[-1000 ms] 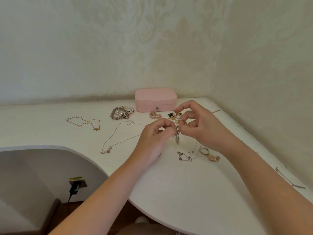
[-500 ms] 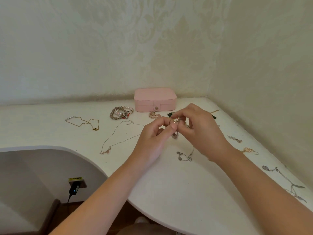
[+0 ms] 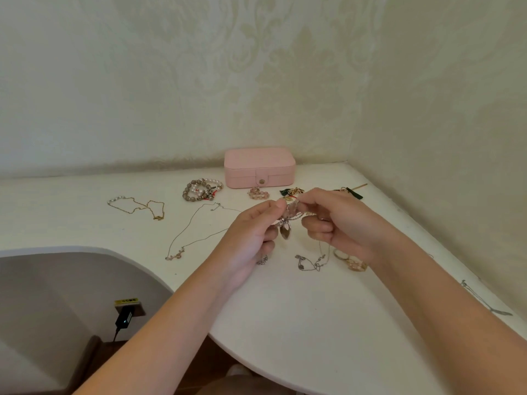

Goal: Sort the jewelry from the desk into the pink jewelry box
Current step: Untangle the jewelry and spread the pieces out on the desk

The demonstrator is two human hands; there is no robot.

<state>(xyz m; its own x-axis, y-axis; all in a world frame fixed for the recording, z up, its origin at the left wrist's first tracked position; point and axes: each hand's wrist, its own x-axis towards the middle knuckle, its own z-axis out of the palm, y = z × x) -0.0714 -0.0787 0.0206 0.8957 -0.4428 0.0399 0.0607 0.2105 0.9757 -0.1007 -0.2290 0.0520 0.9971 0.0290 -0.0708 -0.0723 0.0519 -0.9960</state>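
Head view of a white desk (image 3: 285, 323) set into a corner of pale patterned wallpaper. At centre frame the left hand (image 3: 251, 238) and the right hand (image 3: 342, 220) meet above the desktop, each pinching one end of a small silvery jewelry piece (image 3: 291, 215) between thumb and forefinger; a dark oval pendant (image 3: 286, 232) hangs from it between the two hands. The remaining fingers of both hands are curled inward. What kind of piece it is cannot be told, as it is partly hidden and blurred.

The pink jewelry box (image 3: 259, 167) stands closed, its snap tab fastened, against the back wall just above the hands in the frame. Left of the box lies a cluster of beaded bracelets (image 3: 202, 190), and a small pink beaded piece (image 3: 258, 193) sits just in front of the box. A gold chain with pearls (image 3: 137, 206) lies at left centre; a thin long necklace (image 3: 196, 232) stretches below it towards the left hand. Below the hands rest a silver chain (image 3: 309, 262) and a gold ring-like piece (image 3: 352, 260); another silver chain (image 3: 484, 300) lies at the right edge. A power adapter (image 3: 124, 320) is plugged in under the desk, lower left.
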